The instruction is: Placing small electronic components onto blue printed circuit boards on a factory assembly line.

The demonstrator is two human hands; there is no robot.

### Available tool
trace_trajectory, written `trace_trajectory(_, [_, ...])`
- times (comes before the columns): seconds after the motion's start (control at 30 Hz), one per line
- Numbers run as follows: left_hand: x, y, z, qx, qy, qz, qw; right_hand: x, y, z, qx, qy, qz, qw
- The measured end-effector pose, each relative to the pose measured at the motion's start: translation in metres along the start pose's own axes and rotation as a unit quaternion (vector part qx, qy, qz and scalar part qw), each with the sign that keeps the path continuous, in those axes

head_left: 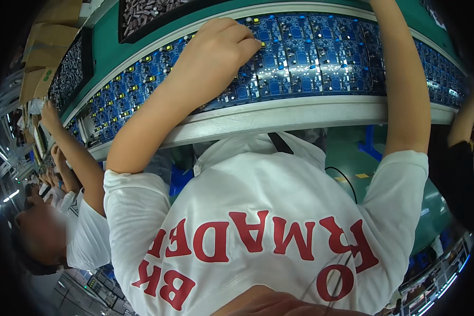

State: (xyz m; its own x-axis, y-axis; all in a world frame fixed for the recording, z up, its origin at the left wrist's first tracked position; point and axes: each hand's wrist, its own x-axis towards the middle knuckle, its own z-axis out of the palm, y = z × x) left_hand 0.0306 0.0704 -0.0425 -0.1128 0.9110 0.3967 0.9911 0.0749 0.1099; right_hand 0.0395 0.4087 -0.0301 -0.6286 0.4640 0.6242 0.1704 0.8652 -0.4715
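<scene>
My left hand (224,50) is over a row of blue circuit boards (303,55), palm down, its fingers drawn together. A small yellow component (262,45) shows right at its fingertips, against a board. Whether the part is seated there or still held clear of the board, I cannot tell. Boards left of this hand carry many yellow components (122,88); those to its right show mostly small blue and white parts. My right forearm (405,79) reaches across the boards and past the top edge, so my right hand is out of sight.
A pale metal rail (279,111) borders the boards on my side. Beyond them, a black tray of small brownish parts (147,16) sits on a green surface, with another dark tray (71,68) farther left. A co-worker's arm (79,150) is at left, another person's arm (464,118) at right.
</scene>
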Motion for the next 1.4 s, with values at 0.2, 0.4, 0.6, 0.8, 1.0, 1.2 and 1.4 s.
trace_trajectory(0.2, [0.0,0.002,0.0,0.014,-0.025,0.003,1.0,-0.059,-0.03,-0.021,0.194,-0.172,-0.006,0.966])
trace_trajectory(0.4, [0.01,-0.006,-0.005,0.026,-0.07,0.02,0.997,-0.121,-0.072,-0.055,0.259,-0.417,0.084,0.867])
trace_trajectory(0.6, [0.014,-0.006,-0.006,-0.018,-0.072,0.014,0.997,-0.143,-0.093,-0.067,0.2,-0.427,0.06,0.88])
trace_trajectory(0.8, [0.045,-0.079,-0.04,-0.059,0.059,-0.227,0.97,-0.158,-0.104,-0.062,0.147,-0.402,-0.092,0.899])
trace_trajectory(1.0, [0.045,-0.139,0.002,-0.069,0.01,-0.281,0.957,-0.164,-0.107,-0.056,0.113,-0.38,-0.163,0.903])
trace_trajectory(1.2, [0.057,-0.128,-0.001,0.04,0.006,-0.235,0.971,-0.162,-0.106,-0.056,0.098,-0.369,-0.202,0.902])
trace_trajectory(1.4, [0.068,-0.124,0.001,0.093,0.009,-0.23,0.969,-0.163,-0.104,-0.055,0.085,-0.357,-0.24,0.899])
